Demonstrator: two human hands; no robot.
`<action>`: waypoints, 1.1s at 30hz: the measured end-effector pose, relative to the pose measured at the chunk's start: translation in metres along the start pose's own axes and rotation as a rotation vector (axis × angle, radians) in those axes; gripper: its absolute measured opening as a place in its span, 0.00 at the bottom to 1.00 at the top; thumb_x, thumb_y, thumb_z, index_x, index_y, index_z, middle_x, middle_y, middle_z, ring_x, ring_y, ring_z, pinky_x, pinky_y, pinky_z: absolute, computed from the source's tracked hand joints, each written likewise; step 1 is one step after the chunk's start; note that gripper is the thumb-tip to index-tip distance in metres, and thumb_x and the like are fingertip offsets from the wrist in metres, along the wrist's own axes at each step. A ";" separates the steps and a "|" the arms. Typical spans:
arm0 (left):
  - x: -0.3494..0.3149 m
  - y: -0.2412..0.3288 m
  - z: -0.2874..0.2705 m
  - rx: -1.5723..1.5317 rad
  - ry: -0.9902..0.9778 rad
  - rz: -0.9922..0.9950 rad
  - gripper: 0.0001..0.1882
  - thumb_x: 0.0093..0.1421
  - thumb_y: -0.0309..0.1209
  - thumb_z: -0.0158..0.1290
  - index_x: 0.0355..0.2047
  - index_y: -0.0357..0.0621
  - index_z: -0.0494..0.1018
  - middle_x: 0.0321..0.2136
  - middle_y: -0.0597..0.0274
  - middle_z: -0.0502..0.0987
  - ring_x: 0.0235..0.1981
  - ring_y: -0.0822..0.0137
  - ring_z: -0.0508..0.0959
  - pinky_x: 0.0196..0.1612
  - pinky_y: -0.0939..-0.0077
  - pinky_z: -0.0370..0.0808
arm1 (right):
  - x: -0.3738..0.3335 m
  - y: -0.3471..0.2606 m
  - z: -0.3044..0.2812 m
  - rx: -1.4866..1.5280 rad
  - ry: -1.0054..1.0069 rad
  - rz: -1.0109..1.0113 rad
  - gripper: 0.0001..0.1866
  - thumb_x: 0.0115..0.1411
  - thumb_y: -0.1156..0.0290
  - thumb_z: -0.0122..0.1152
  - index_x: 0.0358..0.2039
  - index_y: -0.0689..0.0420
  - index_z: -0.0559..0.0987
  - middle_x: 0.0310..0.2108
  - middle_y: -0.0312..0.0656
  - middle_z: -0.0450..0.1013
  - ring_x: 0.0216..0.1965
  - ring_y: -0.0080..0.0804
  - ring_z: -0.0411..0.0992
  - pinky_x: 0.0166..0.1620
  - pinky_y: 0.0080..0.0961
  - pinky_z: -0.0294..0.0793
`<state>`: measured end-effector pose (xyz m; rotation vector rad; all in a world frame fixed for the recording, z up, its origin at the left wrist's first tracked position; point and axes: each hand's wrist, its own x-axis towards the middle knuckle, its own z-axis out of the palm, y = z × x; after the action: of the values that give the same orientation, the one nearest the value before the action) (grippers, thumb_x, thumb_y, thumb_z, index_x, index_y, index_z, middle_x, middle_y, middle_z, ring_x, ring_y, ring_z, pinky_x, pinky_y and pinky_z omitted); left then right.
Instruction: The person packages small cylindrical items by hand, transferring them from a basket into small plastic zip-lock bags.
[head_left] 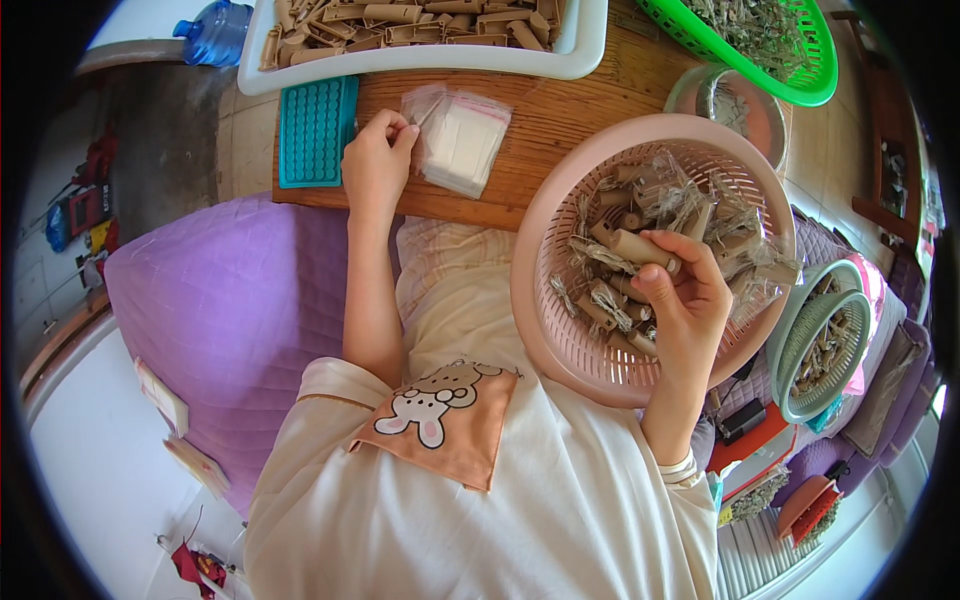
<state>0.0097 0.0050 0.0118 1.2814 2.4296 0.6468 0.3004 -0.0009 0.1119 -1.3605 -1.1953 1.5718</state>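
Note:
My left hand (378, 165) is at the table's near edge, thumb and fingertips pinched on the corner of a small clear plastic bag (425, 112). Beside it lies a stack of clear zip bags (464, 142) with pale contents or backing. My right hand (685, 300) grips a tan cylindrical tube (640, 248) between thumb and fingers, above a pink basket (545, 250). In that basket are several more tan tubes, along with crumpled clear wrappers and coiled whitish wire bundles (610, 302).
A white tub (420, 66) heaped with tan tubes stands at the far side. Left of the bags lies a teal ridged tray (318, 130). A green basket (822, 75) of wire bundles sits far right, near a round clear container (735, 105). Pale green baskets (795, 385) stand at right.

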 end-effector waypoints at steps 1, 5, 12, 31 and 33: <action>0.000 0.001 -0.001 -0.021 -0.007 -0.017 0.07 0.50 0.32 0.52 0.25 0.42 0.71 0.23 0.58 0.76 0.26 0.58 0.76 0.30 0.71 0.70 | 0.001 0.000 0.000 0.001 0.004 0.002 0.13 0.51 0.82 0.57 0.39 0.67 0.71 0.34 0.38 0.71 0.32 0.17 0.68 0.36 0.12 0.69; 0.001 -0.013 -0.001 -0.261 0.018 0.025 0.07 0.52 0.31 0.52 0.27 0.40 0.71 0.24 0.59 0.77 0.26 0.64 0.77 0.30 0.75 0.70 | 0.002 -0.003 0.004 0.000 0.054 -0.003 0.13 0.51 0.82 0.57 0.39 0.66 0.71 0.33 0.37 0.70 0.31 0.17 0.68 0.35 0.11 0.69; -0.024 0.030 -0.038 -0.581 -0.247 -0.061 0.10 0.47 0.25 0.58 0.31 0.37 0.72 0.22 0.62 0.78 0.23 0.80 0.72 0.26 0.87 0.66 | 0.002 -0.013 0.011 -0.145 0.147 -0.191 0.14 0.48 0.84 0.58 0.38 0.66 0.72 0.35 0.41 0.68 0.33 0.18 0.66 0.34 0.13 0.69; -0.070 0.101 -0.069 -0.552 -0.560 0.175 0.14 0.42 0.25 0.61 0.32 0.41 0.73 0.22 0.64 0.78 0.20 0.81 0.72 0.23 0.87 0.67 | -0.003 -0.041 0.026 -0.450 0.096 -0.519 0.17 0.40 0.81 0.64 0.35 0.63 0.76 0.33 0.43 0.70 0.30 0.29 0.70 0.31 0.18 0.70; -0.070 0.102 -0.067 -0.563 -0.519 0.241 0.15 0.42 0.26 0.61 0.33 0.43 0.73 0.21 0.64 0.77 0.19 0.80 0.73 0.22 0.87 0.68 | -0.004 -0.041 0.026 -0.341 0.085 -0.444 0.16 0.41 0.81 0.64 0.35 0.63 0.75 0.33 0.43 0.70 0.30 0.27 0.69 0.31 0.17 0.70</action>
<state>0.0866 -0.0194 0.1273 1.2956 1.5464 0.8540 0.2740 0.0033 0.1527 -1.2388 -1.6316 1.0223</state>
